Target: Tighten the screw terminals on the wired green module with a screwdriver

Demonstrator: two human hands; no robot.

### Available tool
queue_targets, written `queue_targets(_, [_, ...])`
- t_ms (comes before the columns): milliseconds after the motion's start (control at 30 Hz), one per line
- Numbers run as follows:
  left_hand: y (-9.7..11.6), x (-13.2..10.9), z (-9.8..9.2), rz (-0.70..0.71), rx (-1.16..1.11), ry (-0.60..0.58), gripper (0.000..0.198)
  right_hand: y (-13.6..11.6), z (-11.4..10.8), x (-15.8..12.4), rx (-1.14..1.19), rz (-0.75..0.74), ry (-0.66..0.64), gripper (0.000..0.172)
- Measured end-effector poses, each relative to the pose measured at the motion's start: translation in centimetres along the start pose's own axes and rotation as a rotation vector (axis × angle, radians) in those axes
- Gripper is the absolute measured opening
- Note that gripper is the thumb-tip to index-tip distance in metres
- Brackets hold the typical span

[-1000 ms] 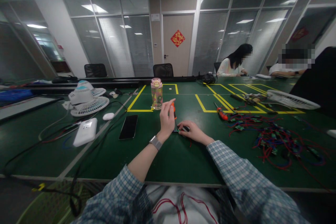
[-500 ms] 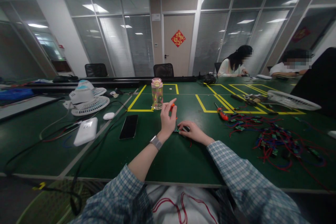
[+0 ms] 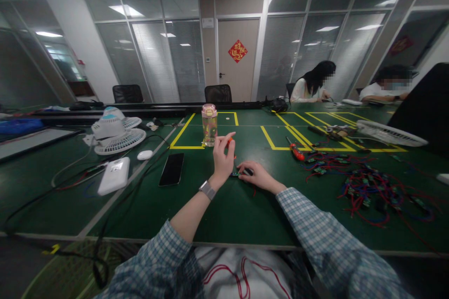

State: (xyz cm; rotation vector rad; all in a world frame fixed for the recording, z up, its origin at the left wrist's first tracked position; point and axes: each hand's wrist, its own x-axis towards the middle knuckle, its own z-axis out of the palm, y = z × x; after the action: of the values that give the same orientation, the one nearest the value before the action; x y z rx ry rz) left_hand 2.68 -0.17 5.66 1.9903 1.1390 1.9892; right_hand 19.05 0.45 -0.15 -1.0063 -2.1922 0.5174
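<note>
My left hand (image 3: 223,159) is raised over the table with its fingers closed around a screwdriver (image 3: 229,141). Only orange-red bits of its handle show between the fingers, and its shaft points down. Below it, a small green circuit board (image 3: 235,175) lies at the fingertips of my right hand (image 3: 255,176), which pinches its right end. A red wire hangs from beneath that hand. The screwdriver's tip seems to meet the board, though my left hand partly hides this spot.
A heap of wired circuit boards (image 3: 372,184) spreads at right, near another red screwdriver (image 3: 297,152). Left of my hands lie a black phone (image 3: 171,169), a white power bank (image 3: 114,176) and a fan (image 3: 119,138). A pink-lidded bottle (image 3: 209,126) stands behind. Two people sit at far right.
Almost nothing differs. The whole view has shifted very slightly, and both hands keep their pose at the circuit board.
</note>
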Motion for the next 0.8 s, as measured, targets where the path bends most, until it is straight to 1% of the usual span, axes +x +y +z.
queue_targets(100, [-0.22, 0.06, 0.09, -0.009, -0.059, -0.011, 0.032, -0.01, -0.04, 0.02, -0.001, -0.003, -0.006, 0.005])
queue_targets(167, [-0.35, 0.12, 0.12, -0.028, -0.092, -0.018, 0.032, -0.05, -0.07, 0.01, -0.004, -0.003, -0.009, 0.006])
queue_targets(233, [-0.38, 0.16, 0.09, -0.033, -0.090, -0.013, 0.029, -0.11, -0.10, 0.00, -0.003, 0.000, -0.010, 0.006])
queue_targets(400, [-0.04, 0.08, -0.05, 0.022, -0.010, 0.020, 0.017, -0.37, -0.18, -0.02, -0.003, 0.022, -0.009, 0.006])
queue_targets(467, [0.07, 0.02, -0.06, 0.027, 0.011, 0.024, 0.015, -0.45, -0.21, -0.01, -0.006, 0.025, -0.008, 0.006])
queue_targets(667, [0.06, 0.10, -0.03, 0.012, -0.036, -0.030, 0.031, -0.33, -0.16, 0.00, -0.010, 0.008, -0.008, 0.006])
queue_targets(733, [0.02, 0.14, -0.04, -0.001, -0.035, -0.036, 0.031, -0.23, -0.13, -0.02, -0.012, 0.004, -0.008, 0.006])
queue_targets(800, [0.01, 0.13, -0.06, -0.013, -0.017, -0.035, 0.027, -0.18, -0.10, -0.04, -0.016, 0.002, -0.007, 0.006])
